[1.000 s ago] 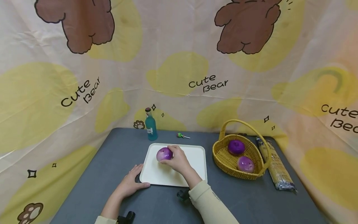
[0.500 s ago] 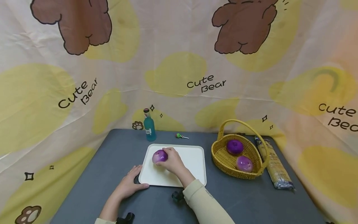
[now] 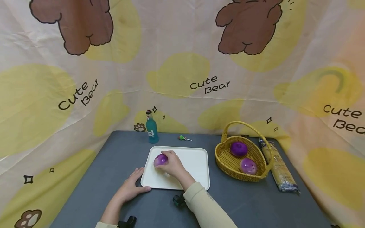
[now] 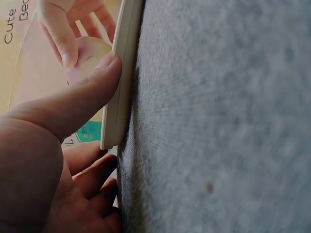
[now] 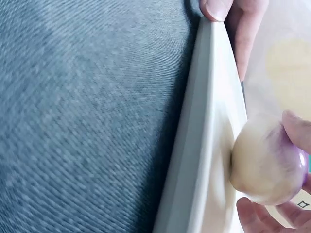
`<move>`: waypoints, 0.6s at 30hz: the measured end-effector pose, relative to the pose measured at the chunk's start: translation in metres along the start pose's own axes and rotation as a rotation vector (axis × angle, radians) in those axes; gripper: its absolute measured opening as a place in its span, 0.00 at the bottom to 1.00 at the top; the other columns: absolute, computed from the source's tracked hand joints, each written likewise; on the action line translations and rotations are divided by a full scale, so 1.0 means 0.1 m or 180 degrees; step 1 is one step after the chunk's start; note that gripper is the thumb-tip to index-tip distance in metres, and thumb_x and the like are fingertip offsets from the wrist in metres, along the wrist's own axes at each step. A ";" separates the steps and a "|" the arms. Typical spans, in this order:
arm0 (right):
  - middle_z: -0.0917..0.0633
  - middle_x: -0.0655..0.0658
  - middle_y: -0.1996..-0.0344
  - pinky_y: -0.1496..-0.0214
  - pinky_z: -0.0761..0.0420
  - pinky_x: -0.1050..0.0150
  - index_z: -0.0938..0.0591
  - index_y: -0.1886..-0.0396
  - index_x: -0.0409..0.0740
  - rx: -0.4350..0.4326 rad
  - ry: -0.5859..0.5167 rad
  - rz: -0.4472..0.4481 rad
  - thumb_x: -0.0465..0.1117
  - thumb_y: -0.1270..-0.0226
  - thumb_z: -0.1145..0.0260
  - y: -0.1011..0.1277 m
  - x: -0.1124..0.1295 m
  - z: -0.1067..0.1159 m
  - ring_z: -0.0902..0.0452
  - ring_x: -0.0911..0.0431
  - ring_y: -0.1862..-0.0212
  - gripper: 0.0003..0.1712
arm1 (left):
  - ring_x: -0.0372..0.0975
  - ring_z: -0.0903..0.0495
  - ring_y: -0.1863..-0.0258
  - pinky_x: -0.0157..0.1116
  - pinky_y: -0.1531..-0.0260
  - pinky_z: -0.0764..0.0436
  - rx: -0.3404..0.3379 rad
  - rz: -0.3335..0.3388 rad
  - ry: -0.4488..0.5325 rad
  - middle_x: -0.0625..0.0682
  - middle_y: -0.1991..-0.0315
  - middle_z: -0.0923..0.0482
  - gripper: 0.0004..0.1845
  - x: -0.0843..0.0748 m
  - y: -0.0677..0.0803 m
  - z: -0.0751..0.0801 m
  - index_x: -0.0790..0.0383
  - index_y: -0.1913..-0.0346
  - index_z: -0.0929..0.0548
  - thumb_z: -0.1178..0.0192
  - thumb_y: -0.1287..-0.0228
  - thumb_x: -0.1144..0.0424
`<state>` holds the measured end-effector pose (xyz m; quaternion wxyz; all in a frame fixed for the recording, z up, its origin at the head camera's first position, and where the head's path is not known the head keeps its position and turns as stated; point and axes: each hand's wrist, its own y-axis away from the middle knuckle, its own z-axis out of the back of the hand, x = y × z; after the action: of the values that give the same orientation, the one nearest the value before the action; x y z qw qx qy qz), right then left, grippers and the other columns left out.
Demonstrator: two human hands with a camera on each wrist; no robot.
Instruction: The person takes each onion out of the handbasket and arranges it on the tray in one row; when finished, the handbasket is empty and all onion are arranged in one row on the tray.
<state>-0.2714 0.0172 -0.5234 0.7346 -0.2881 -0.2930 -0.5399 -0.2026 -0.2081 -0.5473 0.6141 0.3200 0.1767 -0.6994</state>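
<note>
The right hand (image 3: 172,164) curls round a round purple-and-white onion (image 3: 160,160) on the white rectangular plastic tray (image 3: 194,164). The left hand (image 3: 131,187) lies spread on the grey surface (image 3: 114,164), thumb touching the tray's corner. The backdrop reads "Cute Bear"; the teal glass bottle's (image 3: 151,127) label is illegible.

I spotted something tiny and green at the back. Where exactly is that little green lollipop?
In the head view, the small green lollipop lies on the grey table by the back wall, just right of the blue glass bottle, behind the white tray.
</note>
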 end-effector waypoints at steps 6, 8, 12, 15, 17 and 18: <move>0.26 0.37 0.33 0.34 0.23 0.47 0.28 0.26 0.50 0.0048 -0.0006 -0.0030 0.50 0.46 0.19 -0.01 0.01 0.00 0.26 0.43 0.35 0.47 | 0.61 0.53 0.21 0.69 0.31 0.45 0.0005 0.0013 0.0015 0.62 0.21 0.44 0.57 -0.01 -0.01 0.01 0.60 0.21 0.40 0.25 0.48 0.40; 0.27 0.37 0.31 0.34 0.23 0.46 0.31 0.24 0.53 0.0081 -0.0013 -0.0073 0.50 0.46 0.19 -0.01 0.03 0.01 0.27 0.43 0.33 0.50 | 0.61 0.52 0.21 0.69 0.31 0.45 -0.0006 -0.0005 0.0006 0.62 0.21 0.43 0.57 0.00 -0.01 0.01 0.61 0.21 0.40 0.25 0.49 0.40; 0.28 0.38 0.30 0.34 0.23 0.46 0.32 0.23 0.53 0.0083 0.0010 -0.0065 0.50 0.46 0.19 0.02 0.09 0.09 0.28 0.44 0.32 0.51 | 0.61 0.52 0.21 0.69 0.31 0.44 -0.0003 -0.0013 -0.0003 0.62 0.21 0.43 0.57 0.02 -0.02 0.00 0.61 0.21 0.40 0.25 0.49 0.40; 0.28 0.37 0.29 0.33 0.24 0.45 0.32 0.24 0.52 0.0064 0.0004 -0.0025 0.49 0.46 0.19 0.03 0.16 0.17 0.29 0.43 0.31 0.50 | 0.61 0.52 0.21 0.69 0.31 0.44 0.0009 0.0013 -0.0001 0.62 0.21 0.44 0.57 0.03 -0.02 0.00 0.60 0.21 0.41 0.25 0.49 0.40; 0.29 0.38 0.28 0.32 0.26 0.43 0.31 0.24 0.52 0.0069 -0.0010 -0.0017 0.49 0.46 0.19 0.04 0.21 0.23 0.31 0.42 0.29 0.50 | 0.61 0.52 0.21 0.69 0.31 0.44 0.0011 0.0029 0.0001 0.62 0.21 0.44 0.57 0.03 -0.02 0.00 0.60 0.21 0.41 0.25 0.49 0.40; 0.29 0.37 0.28 0.32 0.26 0.42 0.31 0.24 0.51 0.0066 -0.0026 -0.0017 0.48 0.45 0.19 0.05 0.23 0.25 0.32 0.41 0.29 0.49 | 0.61 0.52 0.21 0.70 0.32 0.44 0.0011 0.0031 -0.0001 0.63 0.21 0.44 0.57 0.02 -0.02 0.00 0.60 0.21 0.41 0.25 0.49 0.40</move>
<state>-0.2641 0.0230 -0.4903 0.7350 -0.2819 -0.3024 -0.5375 -0.2044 -0.2096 -0.5492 0.6169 0.3218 0.1738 -0.6969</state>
